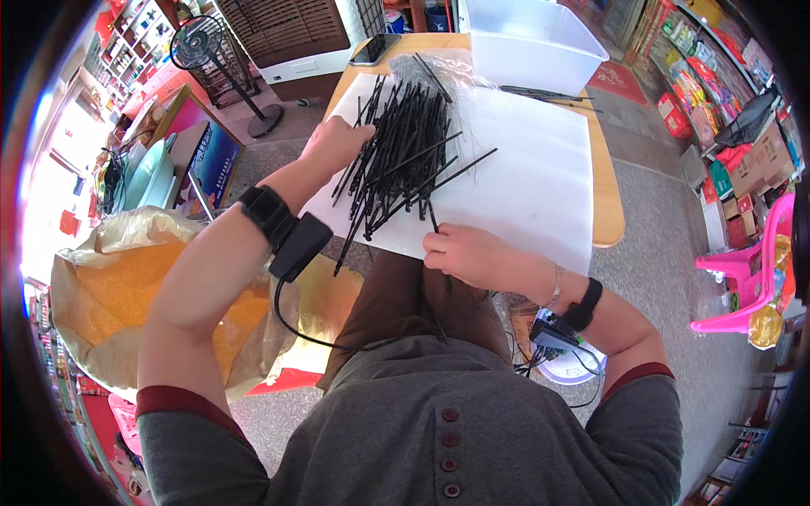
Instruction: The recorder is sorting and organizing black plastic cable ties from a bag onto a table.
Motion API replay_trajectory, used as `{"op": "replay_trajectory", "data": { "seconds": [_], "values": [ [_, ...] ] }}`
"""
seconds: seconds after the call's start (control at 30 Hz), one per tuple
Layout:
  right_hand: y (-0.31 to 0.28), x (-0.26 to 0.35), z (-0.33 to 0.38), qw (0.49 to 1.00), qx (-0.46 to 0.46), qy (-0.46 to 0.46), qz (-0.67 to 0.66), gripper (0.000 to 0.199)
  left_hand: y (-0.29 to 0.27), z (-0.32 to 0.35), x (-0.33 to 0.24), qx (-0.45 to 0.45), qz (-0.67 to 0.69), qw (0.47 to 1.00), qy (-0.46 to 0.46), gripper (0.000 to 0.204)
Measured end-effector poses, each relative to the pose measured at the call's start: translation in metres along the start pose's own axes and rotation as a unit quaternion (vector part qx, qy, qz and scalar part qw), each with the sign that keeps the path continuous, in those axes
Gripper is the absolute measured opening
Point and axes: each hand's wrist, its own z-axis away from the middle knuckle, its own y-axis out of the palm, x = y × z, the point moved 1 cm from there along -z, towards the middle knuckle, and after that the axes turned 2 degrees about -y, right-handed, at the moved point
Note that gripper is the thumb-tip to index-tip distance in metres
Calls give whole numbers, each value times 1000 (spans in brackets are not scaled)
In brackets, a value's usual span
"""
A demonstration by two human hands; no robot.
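A heap of thin black sticks (409,143) with small knobs lies on a white sheet (531,169) on the table. My left hand (337,142) is closed at the left edge of the heap, its fingertips against the sticks. Whether it grips one of them is hidden. Close to the sheet's front edge, my right hand (464,253) pinches a single thin black stick (433,217). That stick runs from the heap's near end down past my fingers, over my lap.
Behind the heap are a crumpled clear plastic bag (456,67), a phone (375,49) and a white plastic bin (536,42). More black sticks (540,94) lie beside the bin. An open sack (118,287) with an orange lining stands left; a pink chair (751,270) is right.
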Motion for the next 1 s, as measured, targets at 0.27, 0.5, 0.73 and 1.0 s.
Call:
{"op": "replay_trajectory", "data": {
  "seconds": [0.27,0.5,0.73,1.0],
  "values": [
    [-75,-84,-67,978,-125,30,-166,14,-15,43,-4,299,-273,908,110,84],
    [-49,-96,-55,962,-237,129,-36,26,-12,69,12,456,-325,829,13,56],
    [-33,-92,-6,947,-190,255,-40,14,-6,60,26,429,-189,883,-19,33],
    [-23,-86,9,890,-232,391,22,31,-15,30,13,326,-151,932,37,32]
  ]
}}
